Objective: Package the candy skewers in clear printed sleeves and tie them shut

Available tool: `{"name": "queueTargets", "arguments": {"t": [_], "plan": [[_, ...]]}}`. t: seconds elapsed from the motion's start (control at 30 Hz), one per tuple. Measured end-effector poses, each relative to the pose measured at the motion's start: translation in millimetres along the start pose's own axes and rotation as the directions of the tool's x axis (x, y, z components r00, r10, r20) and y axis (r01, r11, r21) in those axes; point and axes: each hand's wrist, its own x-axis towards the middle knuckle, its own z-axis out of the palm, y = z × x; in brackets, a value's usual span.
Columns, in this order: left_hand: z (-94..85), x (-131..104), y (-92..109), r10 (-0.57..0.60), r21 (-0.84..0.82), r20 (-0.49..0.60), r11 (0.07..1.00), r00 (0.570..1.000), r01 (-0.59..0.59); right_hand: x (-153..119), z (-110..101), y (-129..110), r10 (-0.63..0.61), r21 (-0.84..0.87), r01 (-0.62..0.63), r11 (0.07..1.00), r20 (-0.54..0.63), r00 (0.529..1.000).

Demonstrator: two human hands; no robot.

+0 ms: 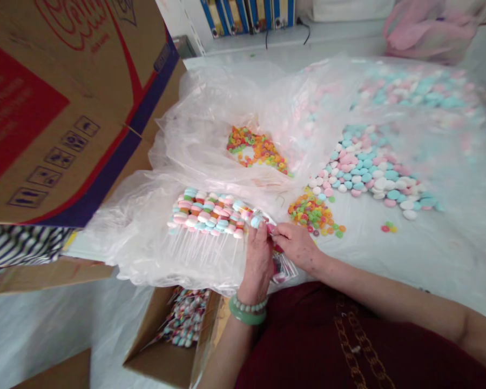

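My left hand [260, 258], with a bead bracelet and a green bangle at the wrist, is closed around a candy stick; its light blue candy [256, 221] shows above the fingers. Fingertips of my right hand [297, 246] pinch something small and pinkish right against the left hand; motion blur hides what it is. Just left of my hands lie rows of candy sticks [208, 213], pastel candies threaded on white sticks. Under my hands is a pile of printed wrappers [284, 268], partly covered.
Loose ring candies [314, 212] and pastel candies [364, 167] lie on the plastic-covered table. More ring candies [259, 148] sit within a clear plastic bag [202, 108]. A big carton [65, 108] stands at left. Below the edge, an open box [162, 351] holds many candy sticks.
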Motion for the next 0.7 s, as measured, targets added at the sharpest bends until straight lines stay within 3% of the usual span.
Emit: {"name": "queueTargets", "arguments": {"t": [0.1, 0.27, 0.4, 0.5, 0.6, 0.7], "plan": [[-0.7, -2.1, 2.7, -0.084, -0.016, 0.039, 0.996, 0.996, 0.085, -3.2, 2.8, 3.9, -0.118, -0.137, 0.108, 0.985, -0.072, 0.99], [-4.2, -7.6, 2.5, -0.282, -0.042, 0.141, 0.956, 0.949, 0.291, -8.4, 0.8, 14.4, -0.168, -0.104, 0.155, 0.983, -0.13, 0.977], [-2.8, -12.0, 3.6, -0.314, -0.087, 0.216, 0.937, 0.924, 0.339, -7.1, -3.8, 15.3, -0.375, -0.16, 0.357, 0.92, -0.101, 0.921], [-4.6, -11.2, 10.9, -0.338, -0.124, 0.235, 0.92, 0.911, 0.372, -8.5, -5.2, 16.8, -0.457, -0.25, 0.418, 0.873, -0.123, 0.881], [-7.3, -7.7, 12.1, -0.372, -0.168, 0.159, 0.903, 0.914, 0.397, -14.3, -2.4, 13.8, -0.523, -0.29, 0.489, 0.823, -0.052, 0.851], [-5.7, -5.4, 3.0, -0.331, -0.216, 0.017, 0.92, 0.943, 0.327, -20.3, 2.1, 0.2, -0.509, -0.388, 0.47, 0.793, 0.002, 0.861]]}}
